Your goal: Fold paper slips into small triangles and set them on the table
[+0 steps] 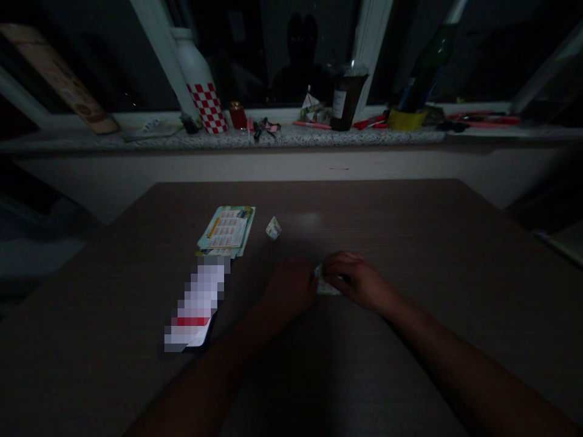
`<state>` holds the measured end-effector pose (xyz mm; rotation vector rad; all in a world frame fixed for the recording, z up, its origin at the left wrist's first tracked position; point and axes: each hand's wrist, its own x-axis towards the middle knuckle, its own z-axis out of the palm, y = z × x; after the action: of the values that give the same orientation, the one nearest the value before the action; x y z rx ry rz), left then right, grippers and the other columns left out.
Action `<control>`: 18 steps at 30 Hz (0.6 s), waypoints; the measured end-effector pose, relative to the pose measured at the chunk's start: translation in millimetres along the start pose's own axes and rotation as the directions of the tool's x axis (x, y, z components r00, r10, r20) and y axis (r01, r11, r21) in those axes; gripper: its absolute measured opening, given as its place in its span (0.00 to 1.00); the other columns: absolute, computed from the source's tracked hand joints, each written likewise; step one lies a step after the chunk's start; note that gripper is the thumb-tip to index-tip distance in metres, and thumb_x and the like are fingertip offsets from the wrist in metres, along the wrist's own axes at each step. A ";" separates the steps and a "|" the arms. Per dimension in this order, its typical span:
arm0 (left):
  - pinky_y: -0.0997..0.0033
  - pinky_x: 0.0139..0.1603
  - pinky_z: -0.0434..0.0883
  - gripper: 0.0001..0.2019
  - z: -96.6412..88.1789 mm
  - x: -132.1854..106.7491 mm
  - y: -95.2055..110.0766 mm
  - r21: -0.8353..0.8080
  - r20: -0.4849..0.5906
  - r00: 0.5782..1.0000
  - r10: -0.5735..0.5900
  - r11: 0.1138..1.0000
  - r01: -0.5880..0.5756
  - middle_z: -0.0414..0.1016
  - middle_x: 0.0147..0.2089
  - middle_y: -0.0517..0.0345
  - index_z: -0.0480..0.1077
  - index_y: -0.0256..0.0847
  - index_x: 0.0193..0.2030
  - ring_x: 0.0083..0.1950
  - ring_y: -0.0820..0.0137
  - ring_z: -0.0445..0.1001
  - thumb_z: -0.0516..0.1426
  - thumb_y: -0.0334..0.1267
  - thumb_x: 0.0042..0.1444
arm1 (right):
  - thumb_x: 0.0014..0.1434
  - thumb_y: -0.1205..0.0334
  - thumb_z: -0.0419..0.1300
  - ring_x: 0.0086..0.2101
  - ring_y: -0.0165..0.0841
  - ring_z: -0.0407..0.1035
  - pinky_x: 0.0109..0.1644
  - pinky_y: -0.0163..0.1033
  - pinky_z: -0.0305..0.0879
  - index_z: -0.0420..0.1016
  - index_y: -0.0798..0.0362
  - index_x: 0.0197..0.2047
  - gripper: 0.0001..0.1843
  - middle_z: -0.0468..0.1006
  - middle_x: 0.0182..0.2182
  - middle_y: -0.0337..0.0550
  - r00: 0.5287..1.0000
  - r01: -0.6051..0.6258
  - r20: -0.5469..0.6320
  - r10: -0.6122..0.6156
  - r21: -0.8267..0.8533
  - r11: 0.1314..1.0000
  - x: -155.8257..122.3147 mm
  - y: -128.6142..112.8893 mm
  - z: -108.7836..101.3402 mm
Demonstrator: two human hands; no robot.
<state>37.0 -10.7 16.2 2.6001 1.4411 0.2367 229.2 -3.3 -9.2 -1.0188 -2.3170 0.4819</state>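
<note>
A small printed piece of paper (327, 289) lies on the table between my two hands, partly covered by them. My left hand (291, 285) is closed at its left edge, its fingertips in shadow. With curled fingers, my right hand (355, 279) pinches the paper from the right and upper side. Just beyond them stands a small folded paper piece (273, 229) with a pointed, diamond-like outline. Farther left is a stack of printed sheets (228, 229) in green and white, with rows of small red grids.
A lit phone (198, 303), its screen blurred out, lies left of my left arm on the brown table (387, 212). Along the granite windowsill (291, 139) stand a checkered white bottle (207, 100), a dark cup (346, 100), yellow tape (407, 120) and a green bottle (430, 60).
</note>
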 end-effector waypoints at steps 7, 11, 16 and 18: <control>0.62 0.43 0.66 0.11 -0.1 0.2 1.2 -0.006 0.002 1.000 -0.020 1.000 0.020 0.75 0.38 0.49 0.70 0.37 0.36 0.41 0.62 0.72 0.48 0.39 0.59 | 0.57 0.62 0.61 0.42 0.37 0.70 0.49 0.45 0.62 0.76 0.49 0.39 0.06 0.78 0.39 0.44 0.999 -0.038 -0.037 0.036 -0.031 0.999 0.4 -6.2 2.3; 0.63 0.42 0.66 0.11 -0.3 -0.1 1.1 -0.003 0.015 1.000 -0.021 1.000 0.021 0.75 0.38 0.50 0.70 0.37 0.36 0.40 0.62 0.72 0.49 0.40 0.59 | 0.56 0.60 0.61 0.41 0.37 0.70 0.49 0.46 0.62 0.76 0.50 0.38 0.06 0.78 0.38 0.44 0.996 -0.065 -0.062 0.062 -0.046 0.997 0.9 -8.7 5.0; 0.62 0.42 0.66 0.12 -1.0 0.4 1.2 0.023 0.016 0.999 -0.029 0.999 0.029 0.75 0.38 0.49 0.70 0.37 0.36 0.41 0.61 0.72 0.49 0.40 0.59 | 0.56 0.59 0.62 0.41 0.37 0.70 0.49 0.45 0.62 0.77 0.50 0.38 0.06 0.78 0.38 0.44 0.996 -0.070 -0.066 0.068 -0.043 0.997 1.8 -7.6 5.8; 0.61 0.43 0.66 0.12 -1.4 0.5 1.1 0.023 0.017 0.999 -0.033 0.999 0.033 0.75 0.38 0.49 0.70 0.37 0.37 0.41 0.61 0.72 0.49 0.40 0.59 | 0.56 0.60 0.62 0.41 0.37 0.70 0.48 0.46 0.63 0.77 0.49 0.38 0.06 0.79 0.38 0.44 0.997 -0.063 -0.055 0.061 -0.031 0.998 1.5 -5.6 4.8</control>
<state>37.9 -10.8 17.8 2.5874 1.4884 0.1943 222.3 -6.3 -9.5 -1.1089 -2.2577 0.4364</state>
